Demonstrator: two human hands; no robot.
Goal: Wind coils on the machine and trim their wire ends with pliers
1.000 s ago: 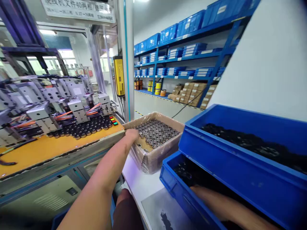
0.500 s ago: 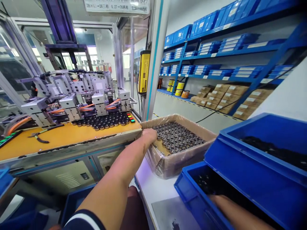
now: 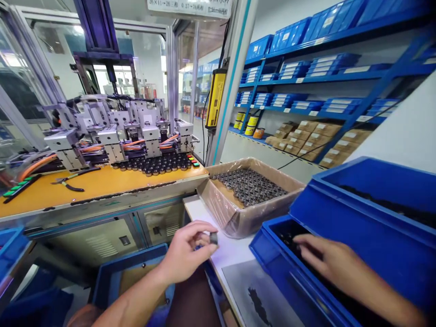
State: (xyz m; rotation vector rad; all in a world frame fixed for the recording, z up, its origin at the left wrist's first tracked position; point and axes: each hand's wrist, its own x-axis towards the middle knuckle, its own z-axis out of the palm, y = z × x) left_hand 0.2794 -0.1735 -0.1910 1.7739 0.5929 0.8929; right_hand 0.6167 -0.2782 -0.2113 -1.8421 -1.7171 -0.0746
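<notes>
My left hand (image 3: 187,252) is closed, pinching a small round metal stator core (image 3: 213,238) between thumb and fingertips above the edge of the white table. Behind it stands a plastic-lined cardboard box (image 3: 235,222) holding rows of similar stator cores (image 3: 257,185). My right hand (image 3: 327,254) reaches into the lower blue bin (image 3: 272,259), where small black parts (image 3: 288,238) lie. Its thumb and forefinger come together at the tips; whether a part is between them is hard to make out.
Another blue bin (image 3: 371,206) sits above the lower one. A grey sheet with a dark smear (image 3: 245,281) lies on the white table (image 3: 200,210). At left, a machine (image 3: 112,131) stands over an orange worktop (image 3: 109,186) with black-topped round parts (image 3: 160,164) and pliers (image 3: 73,181).
My left hand has drawn back from the cardboard box toward me, with a stator core now in its fingers. My right hand has risen inside the lower blue bin. The view has shifted slightly.
</notes>
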